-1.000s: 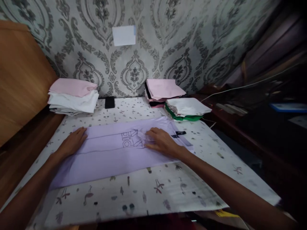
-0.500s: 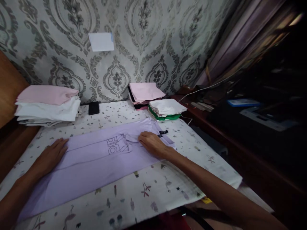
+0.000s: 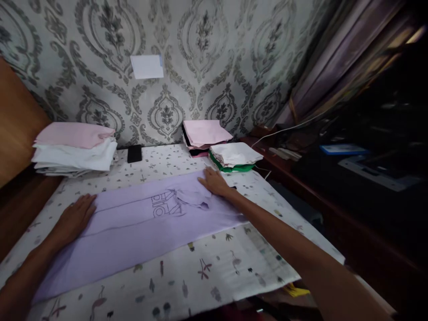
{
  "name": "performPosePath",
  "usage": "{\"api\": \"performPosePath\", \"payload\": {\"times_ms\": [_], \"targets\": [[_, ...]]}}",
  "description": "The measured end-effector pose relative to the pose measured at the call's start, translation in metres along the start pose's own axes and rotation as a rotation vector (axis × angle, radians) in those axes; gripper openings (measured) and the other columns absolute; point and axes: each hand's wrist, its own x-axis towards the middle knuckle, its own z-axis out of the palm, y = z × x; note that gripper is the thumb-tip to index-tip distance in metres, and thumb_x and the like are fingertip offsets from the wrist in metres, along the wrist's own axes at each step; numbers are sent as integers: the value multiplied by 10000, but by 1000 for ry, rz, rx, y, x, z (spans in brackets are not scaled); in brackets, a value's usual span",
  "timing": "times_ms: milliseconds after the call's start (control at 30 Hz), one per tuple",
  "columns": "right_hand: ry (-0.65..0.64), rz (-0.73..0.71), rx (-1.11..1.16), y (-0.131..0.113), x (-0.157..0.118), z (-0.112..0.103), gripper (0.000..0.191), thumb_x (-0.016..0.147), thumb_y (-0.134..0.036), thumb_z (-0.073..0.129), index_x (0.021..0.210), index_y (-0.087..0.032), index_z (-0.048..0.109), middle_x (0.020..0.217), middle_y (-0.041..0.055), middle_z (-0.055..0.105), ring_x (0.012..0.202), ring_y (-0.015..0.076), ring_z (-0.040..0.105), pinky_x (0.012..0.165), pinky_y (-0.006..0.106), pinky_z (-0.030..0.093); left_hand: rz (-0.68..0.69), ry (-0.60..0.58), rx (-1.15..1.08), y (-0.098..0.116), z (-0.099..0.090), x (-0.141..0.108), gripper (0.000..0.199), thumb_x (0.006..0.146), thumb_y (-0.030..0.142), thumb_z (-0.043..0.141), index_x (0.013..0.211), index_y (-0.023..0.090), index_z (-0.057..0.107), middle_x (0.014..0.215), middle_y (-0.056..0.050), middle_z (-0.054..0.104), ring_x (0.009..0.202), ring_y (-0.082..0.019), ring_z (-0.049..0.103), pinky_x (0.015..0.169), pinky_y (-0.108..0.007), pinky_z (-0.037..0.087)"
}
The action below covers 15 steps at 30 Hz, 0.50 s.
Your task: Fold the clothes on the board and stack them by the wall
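Observation:
A lavender garment (image 3: 127,240) with a dark line print lies flat and lengthwise on a table covered with a patterned white cloth (image 3: 214,267). My left hand (image 3: 77,217) rests flat on the garment's left part, fingers stretched out. Near the far right corner of the garment, my right hand (image 3: 214,180) lies on the fabric with its fingers apart. Some fabric is bunched beside the print. A small dark tag shows just past my right wrist.
Folded pink and white clothes (image 3: 75,147) are stacked at the back left, beside a black phone (image 3: 134,154). Two more piles, one pink-topped (image 3: 207,132) and one white and green (image 3: 236,155), stand at the back right. A white cable (image 3: 284,130) runs behind them.
My right hand has moved away from me toward the garment's far edge, and its fingers have spread. The collar end now lies folded over toward the print. My left hand has stayed in place.

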Motion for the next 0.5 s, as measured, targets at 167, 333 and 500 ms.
{"api": "performPosePath", "payload": {"times_ms": [167,333,500], "targets": [[51,26,-108,29,6,28,619,1001,-480,377,1433,-46,461,1530,236,439,1449,308,375,1179,423,304,-175,-16,-82,15,-16,-8,696,889,503,327,1455,124,473,1594,-163,373,1502,-326,285,1189,-574,255],[81,-40,-77,42,19,39,576,984,-479,379,1346,-63,547,1463,231,518,1391,317,459,1152,446,362,-336,177,-525,-5,-51,-2,596,857,523,447,1321,168,565,1399,-160,591,1309,-293,540,1071,-441,446],[174,-134,-33,8,14,25,550,983,-451,369,1278,-49,601,1449,278,505,1393,376,446,1132,531,379,-406,222,-551,-27,-60,14,387,854,409,478,1095,151,635,949,-87,704,871,-203,662,751,-312,534]]}}
